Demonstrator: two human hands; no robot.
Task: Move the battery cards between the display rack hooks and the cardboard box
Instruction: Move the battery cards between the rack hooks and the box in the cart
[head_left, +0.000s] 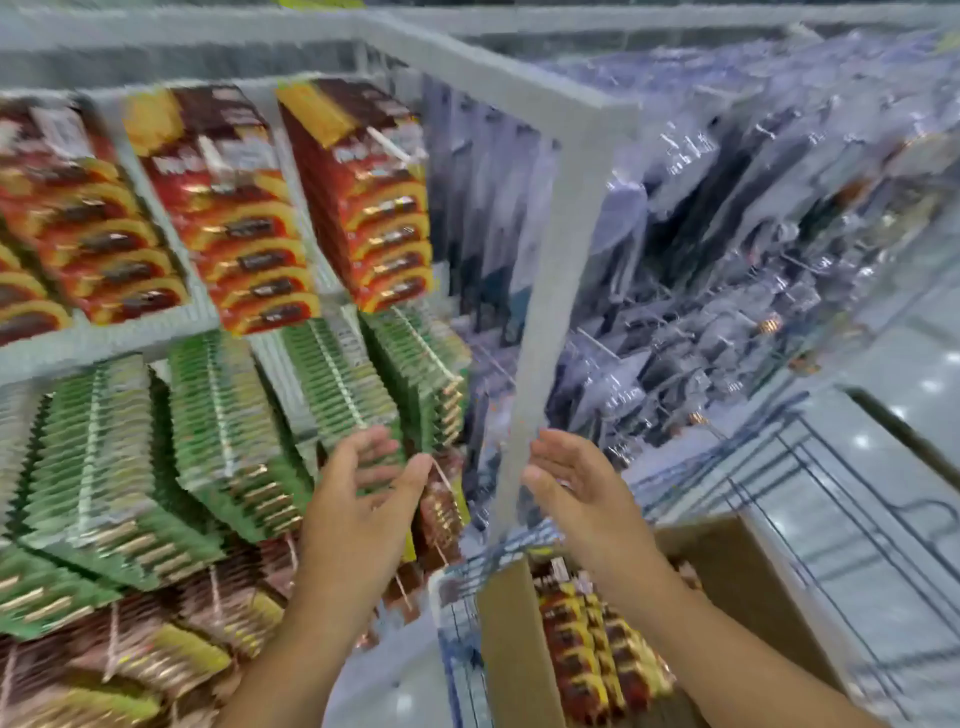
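Battery cards (332, 384) in green packs hang in thick rows on the display rack hooks (431, 358), under a tier of red and yellow cards (228, 208) and above a tier of brown ones (171, 623). More cards in red, yellow and brown (587, 649) stand packed on edge inside the cardboard box (737, 566), which sits low at the right, in front of the rack's grey corner post (550, 312).

Both hands are raised in front of the rack, palms facing each other, and neither holds anything. The left hand (358, 499) has its fingers (371, 449) loosely spread and reaching at the lower edge of 1 green row; motion blur makes it hard to tell whether they touch the packs. The right hand (571, 488) is beside the post, above the box, with fingers (550, 452) relaxed and slightly apart.

Right of the post, clear plastic packets (753, 208) hang in dense rows. A wire frame (857, 519) and pale glossy floor (924, 374) lie beyond the box.
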